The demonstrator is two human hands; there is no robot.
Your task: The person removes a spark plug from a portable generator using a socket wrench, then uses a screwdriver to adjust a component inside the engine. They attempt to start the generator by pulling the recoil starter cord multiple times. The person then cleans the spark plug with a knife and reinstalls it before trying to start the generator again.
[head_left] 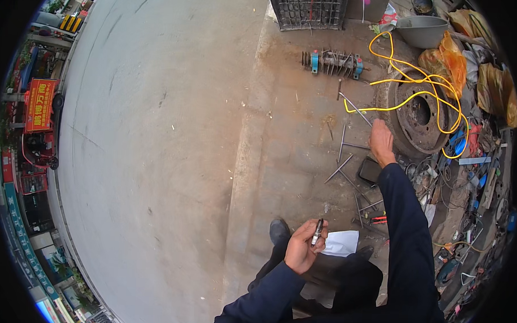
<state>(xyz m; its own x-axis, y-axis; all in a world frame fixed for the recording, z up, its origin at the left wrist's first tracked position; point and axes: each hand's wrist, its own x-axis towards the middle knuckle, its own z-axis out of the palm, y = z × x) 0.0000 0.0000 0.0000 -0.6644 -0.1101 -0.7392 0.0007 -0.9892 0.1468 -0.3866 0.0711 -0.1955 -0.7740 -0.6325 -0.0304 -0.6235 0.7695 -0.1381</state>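
A spark plug [317, 232] with a white ceramic body and dark metal end is pinched upright in the fingers of my left hand [301, 246], above the ground near my knees. Farther off to the right, my right hand [381, 142] is closed around one end of a T-handle wrench [357, 110]. The wrench slants away to the upper left, its crossbar end near the ground. Several more T-handle wrenches [340, 169] lie on the concrete just left of and below that hand, beside a small black case [370, 170]. White paper [341, 243] lies close to my left hand.
A rusty wheel rim [404, 135] with a yellow hose [389, 59] looped over it stands at right. Beyond are a worn roller with blue end brackets [315, 62], a black crate [307, 10] and a grey basin [421, 31]. Scrap and cables crowd the right side.
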